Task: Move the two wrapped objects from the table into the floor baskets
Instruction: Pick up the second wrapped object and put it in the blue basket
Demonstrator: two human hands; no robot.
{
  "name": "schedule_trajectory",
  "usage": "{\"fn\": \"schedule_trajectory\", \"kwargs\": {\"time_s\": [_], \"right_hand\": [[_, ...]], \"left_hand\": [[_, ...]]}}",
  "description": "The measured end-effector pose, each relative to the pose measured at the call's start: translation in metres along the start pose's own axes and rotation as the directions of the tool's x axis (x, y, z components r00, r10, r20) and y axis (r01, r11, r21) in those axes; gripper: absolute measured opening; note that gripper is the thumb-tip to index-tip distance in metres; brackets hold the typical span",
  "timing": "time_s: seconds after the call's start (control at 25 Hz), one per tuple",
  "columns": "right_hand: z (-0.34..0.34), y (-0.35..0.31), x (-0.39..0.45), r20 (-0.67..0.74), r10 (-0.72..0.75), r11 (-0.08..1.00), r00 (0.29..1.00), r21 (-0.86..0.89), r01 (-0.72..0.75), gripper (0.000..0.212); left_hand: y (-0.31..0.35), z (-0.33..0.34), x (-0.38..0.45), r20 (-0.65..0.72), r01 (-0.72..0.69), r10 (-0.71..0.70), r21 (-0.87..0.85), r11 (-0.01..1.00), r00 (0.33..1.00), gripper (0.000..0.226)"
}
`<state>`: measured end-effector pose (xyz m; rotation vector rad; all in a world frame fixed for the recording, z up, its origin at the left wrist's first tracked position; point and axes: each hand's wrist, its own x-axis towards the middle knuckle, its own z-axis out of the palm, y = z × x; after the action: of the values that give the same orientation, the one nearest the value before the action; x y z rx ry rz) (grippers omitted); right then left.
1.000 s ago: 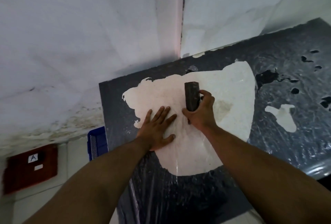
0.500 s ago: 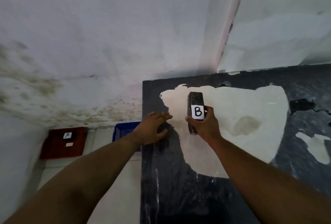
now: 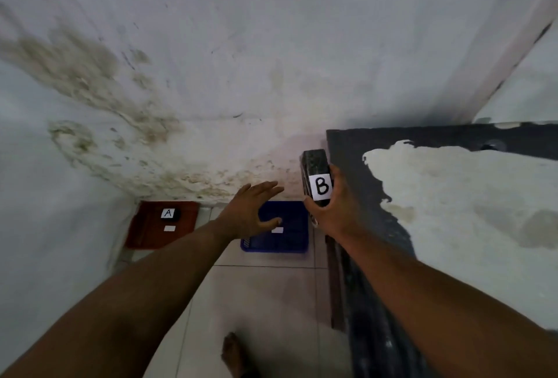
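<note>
Since the earlier frames both hands have left the bench top and swung left, past its edge; view now takes in the floor.

Nearest: a bare foot (image 3: 232, 353) on the pale floor tiles (image 3: 259, 302), low centre. Two bare forearms reach forward from the bottom corners.

Right hand (image 3: 332, 211): closed around the dark wrapped block (image 3: 315, 176), fingers and thumb clamping its lower part. Block upright, white "B" label (image 3: 322, 187) facing the camera, held in the air just beside the bench (image 3: 356, 160) corner, above the floor.

Left hand (image 3: 252, 211): fingers spread, palm down, holding nothing, hovering over the blue basket (image 3: 287, 241).

Blue basket sits on the floor near the wall, a small white tag inside. Red basket (image 3: 151, 232) lies to its left, close by but apart. Second wrapped object, labelled "A" (image 3: 169, 214), rests inside the red basket, near its far side.

Behind: stained white wall (image 3: 211, 75).
</note>
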<state>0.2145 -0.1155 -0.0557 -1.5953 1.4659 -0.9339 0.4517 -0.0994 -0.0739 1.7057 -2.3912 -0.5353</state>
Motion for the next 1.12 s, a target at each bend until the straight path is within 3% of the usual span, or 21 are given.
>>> {"fn": "schedule_trajectory", "kwargs": {"time_s": [0.24, 0.4, 0.76, 1.0, 1.12], "right_hand": [[0.116, 0.016, 0.013, -0.084, 0.107, 0.994, 0.991, 0.030, -0.105, 0.070], [0.186, 0.072, 0.028, -0.108, 0.187, 0.982, 0.976, -0.018, -0.190, 0.073], [0.354, 0.339, 0.059, -0.149, 0.269, 0.949, 0.952, -0.125, -0.288, 0.086], [0.426, 0.483, 0.119, -0.141, 0.213, 0.967, 0.967, -0.112, -0.229, 0.083], [0.448, 0.536, 0.141, -0.135, 0.206, 0.967, 0.969, -0.123, -0.223, 0.080]], "left_hand": [[-0.109, 0.026, 0.000, 0.041, -0.085, 0.087, -0.051, 0.995, 0.995, 0.077], [-0.180, 0.092, 0.010, 0.048, -0.122, 0.128, -0.102, 0.987, 0.991, 0.076], [-0.329, 0.364, 0.068, 0.171, -0.101, 0.118, -0.104, 0.989, 0.978, 0.082], [-0.408, 0.502, 0.122, 0.174, -0.088, 0.098, -0.067, 0.994, 0.980, 0.080], [-0.432, 0.547, 0.145, 0.197, -0.064, 0.063, -0.001, 0.998, 0.978, 0.091]]}}
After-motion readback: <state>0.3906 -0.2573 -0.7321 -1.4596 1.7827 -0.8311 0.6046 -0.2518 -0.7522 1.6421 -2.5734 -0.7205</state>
